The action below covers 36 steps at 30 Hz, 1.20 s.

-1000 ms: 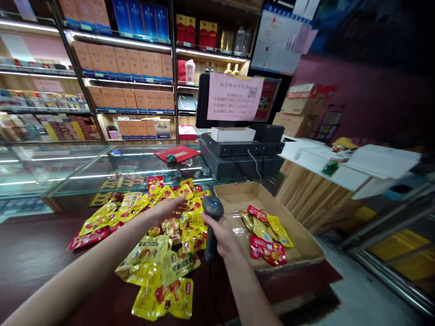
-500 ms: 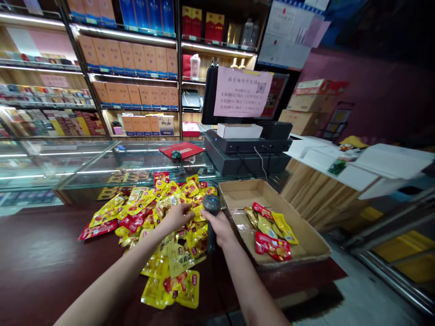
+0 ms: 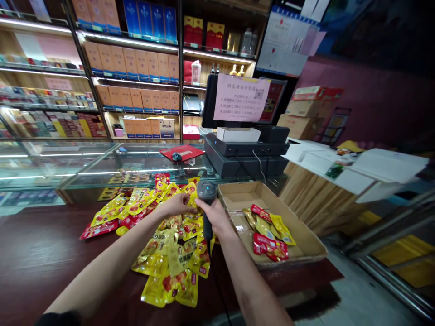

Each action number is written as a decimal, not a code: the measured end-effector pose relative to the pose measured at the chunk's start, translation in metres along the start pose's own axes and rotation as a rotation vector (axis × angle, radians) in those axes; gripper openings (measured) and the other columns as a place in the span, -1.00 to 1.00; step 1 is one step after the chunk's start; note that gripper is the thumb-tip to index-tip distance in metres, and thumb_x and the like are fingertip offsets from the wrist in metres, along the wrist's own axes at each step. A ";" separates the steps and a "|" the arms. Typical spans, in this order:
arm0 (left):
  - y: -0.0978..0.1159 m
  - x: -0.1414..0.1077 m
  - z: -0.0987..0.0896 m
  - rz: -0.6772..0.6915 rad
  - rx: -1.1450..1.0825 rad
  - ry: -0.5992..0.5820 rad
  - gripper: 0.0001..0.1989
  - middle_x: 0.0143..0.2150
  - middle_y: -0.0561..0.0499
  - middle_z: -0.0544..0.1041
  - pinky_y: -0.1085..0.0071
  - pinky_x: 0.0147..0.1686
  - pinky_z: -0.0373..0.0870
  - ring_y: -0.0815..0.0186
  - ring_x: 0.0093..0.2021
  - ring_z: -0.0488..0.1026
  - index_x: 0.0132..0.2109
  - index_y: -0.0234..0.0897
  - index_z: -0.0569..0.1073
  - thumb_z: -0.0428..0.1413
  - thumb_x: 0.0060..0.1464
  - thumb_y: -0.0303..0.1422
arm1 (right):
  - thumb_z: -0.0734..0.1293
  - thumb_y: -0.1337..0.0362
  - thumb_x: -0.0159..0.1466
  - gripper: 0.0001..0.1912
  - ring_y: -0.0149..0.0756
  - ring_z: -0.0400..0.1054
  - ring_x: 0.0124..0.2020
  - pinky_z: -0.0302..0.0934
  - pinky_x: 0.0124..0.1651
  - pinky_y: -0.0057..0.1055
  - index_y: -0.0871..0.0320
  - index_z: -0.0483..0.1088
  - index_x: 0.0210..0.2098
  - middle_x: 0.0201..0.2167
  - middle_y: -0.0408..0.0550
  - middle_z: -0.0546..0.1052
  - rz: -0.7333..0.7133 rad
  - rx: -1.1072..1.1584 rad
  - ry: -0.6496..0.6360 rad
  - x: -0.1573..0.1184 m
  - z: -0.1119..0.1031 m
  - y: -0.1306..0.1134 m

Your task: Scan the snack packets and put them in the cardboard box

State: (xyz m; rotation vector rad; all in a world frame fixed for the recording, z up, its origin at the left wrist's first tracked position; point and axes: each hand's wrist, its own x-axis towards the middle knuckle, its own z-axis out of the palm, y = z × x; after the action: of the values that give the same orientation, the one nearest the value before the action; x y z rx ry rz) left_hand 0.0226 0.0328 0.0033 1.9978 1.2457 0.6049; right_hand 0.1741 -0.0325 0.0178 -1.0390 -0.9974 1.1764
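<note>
My right hand (image 3: 217,218) is wrapped round the handle of a black handheld barcode scanner (image 3: 206,192), its head pointing up with a small blue light on top. Just to the left, my left hand (image 3: 178,204) is over a heap of yellow and red snack packets (image 3: 181,260), fingers curled on a yellow packet (image 3: 190,189) that is partly hidden by the hand and scanner. To the right of the scanner is a shallow cardboard box (image 3: 238,192), with several red and yellow packets (image 3: 270,246) lying inside.
Behind the heap runs a glass display counter (image 3: 136,156) with a red mouse pad (image 3: 190,152) and a mouse. A monitor (image 3: 210,106) with a pink paper notice stands above a black cash drawer (image 3: 244,165). Shelves of boxed goods line the back; white cartons (image 3: 390,167) are at right.
The scanner and my right hand have moved slightly up and left. My left hand has risen a little and its fingers have curled in. Some packets below the hands have shifted.
</note>
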 end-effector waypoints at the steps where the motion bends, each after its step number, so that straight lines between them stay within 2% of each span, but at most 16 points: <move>1: 0.003 0.001 -0.003 -0.001 -0.060 -0.012 -0.58 -0.62 0.22 0.14 0.49 -0.56 -0.05 0.49 -0.58 0.07 -0.52 -0.27 0.28 0.30 -0.35 -0.11 | 0.45 0.19 -0.06 -0.65 -0.23 0.41 -0.22 0.22 -0.10 -0.34 0.22 0.47 -0.29 -0.29 -0.04 0.57 -0.020 -0.010 0.008 -0.001 0.001 -0.004; 6: 0.007 0.012 -0.022 -0.153 -0.506 -0.101 -0.53 -0.51 0.14 0.40 0.51 -0.54 0.15 0.48 -0.55 0.26 -0.27 -0.27 0.43 0.34 -0.34 -0.13 | 0.44 0.18 -0.03 -0.60 -0.23 0.41 -0.16 0.23 -0.04 -0.31 0.19 0.45 -0.20 -0.20 -0.03 0.56 -0.101 -0.004 0.038 -0.016 0.006 -0.014; 8: 0.004 0.020 -0.030 -0.226 -0.621 -0.075 -0.51 -0.43 0.08 0.48 0.51 -0.50 0.24 0.47 -0.51 0.33 -0.25 -0.29 0.46 0.36 -0.37 -0.15 | 0.45 0.16 -0.03 -0.63 -0.23 0.42 -0.20 0.27 -0.10 -0.33 0.20 0.46 -0.25 -0.25 -0.03 0.56 -0.068 0.011 -0.010 -0.027 0.009 -0.012; 10: 0.000 0.027 -0.037 -0.280 -0.682 -0.036 -0.50 -0.38 0.04 0.52 0.48 -0.47 0.31 0.43 -0.47 0.38 -0.27 -0.31 0.48 0.38 -0.41 -0.18 | 0.46 0.14 -0.05 -0.66 -0.25 0.44 -0.32 0.31 -0.26 -0.36 0.21 0.46 -0.33 -0.35 -0.05 0.56 0.027 0.013 -0.070 -0.039 0.013 -0.008; 14: -0.003 0.033 -0.044 -0.332 -0.685 0.012 -0.51 -0.40 0.03 0.54 0.49 -0.50 0.34 0.42 -0.48 0.41 -0.33 -0.33 0.49 0.41 -0.49 -0.23 | 0.44 0.09 -0.05 -0.67 -0.36 0.33 -0.62 0.19 -0.60 -0.47 0.20 0.39 -0.43 -0.63 -0.17 0.44 0.225 -0.026 -0.154 -0.054 0.024 0.007; 18: -0.002 0.031 -0.043 -0.366 -0.671 0.027 -0.48 -0.38 0.01 0.55 0.51 -0.53 0.34 0.43 -0.50 0.42 -0.30 -0.33 0.51 0.42 -0.51 -0.23 | 0.43 0.11 -0.03 -0.71 -0.49 0.11 -0.78 0.05 -0.70 -0.53 0.17 0.33 -0.49 -0.82 -0.29 0.28 0.265 -0.122 -0.153 -0.053 0.030 0.021; 22: -0.001 0.028 -0.043 -0.368 -0.664 0.024 -0.45 -0.37 -0.01 0.56 0.51 -0.54 0.34 0.43 -0.50 0.42 -0.27 -0.33 0.52 0.42 -0.52 -0.21 | 0.42 0.18 -0.05 -0.77 -0.50 0.08 -0.80 0.03 -0.71 -0.53 0.15 0.30 -0.54 -0.84 -0.30 0.27 0.293 -0.174 -0.126 -0.047 0.033 0.027; 26: -0.001 0.028 -0.044 -0.345 -0.665 0.006 -0.50 -0.43 0.02 0.54 0.51 -0.55 0.33 0.43 -0.52 0.40 -0.36 -0.34 0.49 0.42 -0.53 -0.22 | 0.39 0.23 -0.04 -0.82 -0.47 0.09 -0.81 0.03 -0.71 -0.52 0.13 0.30 -0.54 -0.84 -0.29 0.28 0.298 -0.188 -0.117 -0.046 0.035 0.028; 36: -0.002 0.031 -0.044 -0.339 -0.640 0.007 -0.52 -0.46 0.06 0.51 0.48 -0.52 0.34 0.44 -0.53 0.38 -0.36 -0.32 0.49 0.42 -0.53 -0.23 | 0.36 0.22 0.00 -0.85 -0.44 0.11 -0.79 0.07 -0.68 -0.48 0.15 0.32 -0.57 -0.83 -0.26 0.28 0.280 -0.212 -0.144 -0.046 0.031 0.028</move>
State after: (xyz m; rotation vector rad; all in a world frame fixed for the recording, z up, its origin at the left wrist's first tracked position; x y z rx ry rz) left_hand 0.0039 0.0756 0.0309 1.2299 1.1694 0.7254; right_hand 0.1330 -0.0725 -0.0053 -1.3080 -1.1330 1.4113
